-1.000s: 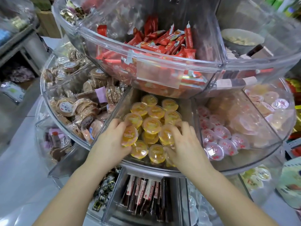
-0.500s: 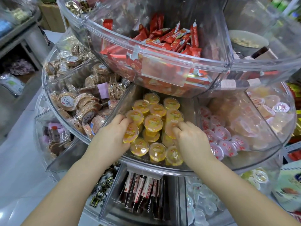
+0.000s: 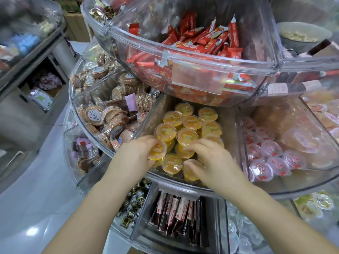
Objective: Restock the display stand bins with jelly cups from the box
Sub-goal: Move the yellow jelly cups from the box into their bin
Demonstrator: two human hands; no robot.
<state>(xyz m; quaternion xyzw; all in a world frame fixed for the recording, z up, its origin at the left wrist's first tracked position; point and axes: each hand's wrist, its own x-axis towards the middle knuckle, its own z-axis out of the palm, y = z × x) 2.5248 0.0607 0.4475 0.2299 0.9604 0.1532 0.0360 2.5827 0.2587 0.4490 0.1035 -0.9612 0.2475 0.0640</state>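
Several orange jelly cups (image 3: pixel 190 121) fill a clear middle-tier bin (image 3: pixel 183 182) of the round display stand. My left hand (image 3: pixel 135 154) grips one tilted orange jelly cup (image 3: pixel 157 151) at the bin's front left. My right hand (image 3: pixel 212 160) lies over the front cups, fingers curled onto a jelly cup (image 3: pixel 185 153) in the pile; a front jelly cup (image 3: pixel 190 171) sits under its thumb. The supply box is out of view.
Pink jelly cups (image 3: pixel 271 156) fill the bin to the right, wrapped round cookies (image 3: pixel 110 118) the bin to the left. The upper tier (image 3: pixel 201 70) with red snack packets overhangs the orange cups. Below are dark snack sticks (image 3: pixel 176 215). A grey shelf (image 3: pixel 33 74) stands left.
Both hands stay in the orange-cup bin; the right hand has shifted slightly left and forward over the front cups. The camera has moved closer and lower.
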